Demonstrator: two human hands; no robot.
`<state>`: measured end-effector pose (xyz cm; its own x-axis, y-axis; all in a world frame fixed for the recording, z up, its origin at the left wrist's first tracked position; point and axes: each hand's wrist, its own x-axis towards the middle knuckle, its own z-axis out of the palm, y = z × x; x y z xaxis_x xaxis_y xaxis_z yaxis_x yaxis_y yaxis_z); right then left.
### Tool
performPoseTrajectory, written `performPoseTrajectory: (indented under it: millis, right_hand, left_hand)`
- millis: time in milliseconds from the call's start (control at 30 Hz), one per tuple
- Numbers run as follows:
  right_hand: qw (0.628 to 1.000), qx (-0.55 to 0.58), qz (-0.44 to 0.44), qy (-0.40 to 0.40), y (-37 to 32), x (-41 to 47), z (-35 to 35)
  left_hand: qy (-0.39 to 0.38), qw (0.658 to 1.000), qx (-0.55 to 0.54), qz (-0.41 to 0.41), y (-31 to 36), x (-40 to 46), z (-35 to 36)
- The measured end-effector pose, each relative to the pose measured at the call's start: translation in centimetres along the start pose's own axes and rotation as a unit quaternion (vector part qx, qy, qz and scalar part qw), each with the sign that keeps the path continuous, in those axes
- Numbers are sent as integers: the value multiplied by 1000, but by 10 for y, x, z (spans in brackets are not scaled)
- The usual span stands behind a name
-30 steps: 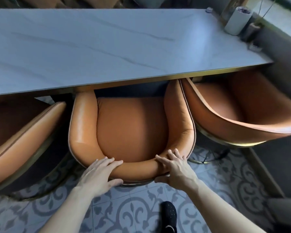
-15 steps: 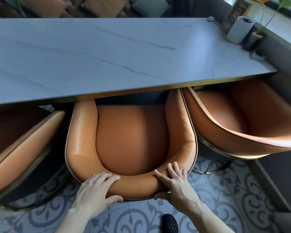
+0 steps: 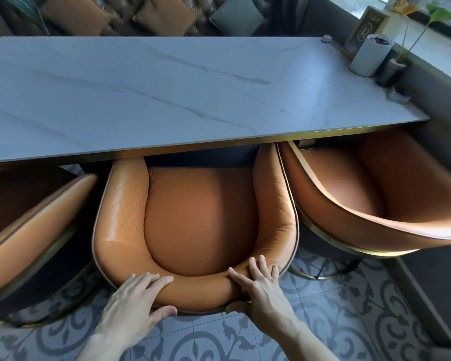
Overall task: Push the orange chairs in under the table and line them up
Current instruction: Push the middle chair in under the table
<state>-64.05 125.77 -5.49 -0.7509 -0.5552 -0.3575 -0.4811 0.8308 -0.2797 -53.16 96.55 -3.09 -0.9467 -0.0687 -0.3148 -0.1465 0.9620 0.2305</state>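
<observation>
Since the earlier frame the middle chair (image 3: 195,222) sits lower in view and more of the desk (image 3: 167,95) shows beyond it, hands unchanged on the backrest. Left of the middle chair, the left chair (image 3: 34,225) is angled, front tucked under the desk edge. Left hand (image 3: 136,300) is clamped on the middle chair's back rim, fingers over the top, thumb beneath. Right hand (image 3: 258,287) grips the same rim further right, thumb under. The chair's armrest tips reach under the desk edge, seat mostly out. Right of it, the right chair (image 3: 370,201) is turned askew, almost touching. Probably best: push evenly with both hands, straight in, watching the right armrest against the neighbour.
</observation>
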Motion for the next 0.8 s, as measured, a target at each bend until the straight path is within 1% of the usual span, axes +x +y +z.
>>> performPoseTrajectory:
  millis: [200,467,600,800]
  right_hand:
    - [1000,2,-7,2,18,-2,-9]
    - [999,8,-30,-12,52,-15,-27]
    - [999,-11,-39,-25,69,-19,-35]
    - [998,-10,-46,-29,70,-22,-37]
  left_hand:
    - [1,1000,-3,-27,24,-1,5]
    - [5,999,10,-32,66,-6,16]
    - [4,999,14,-40,87,-6,22]
    - [-2,999,4,-52,90,-7,26]
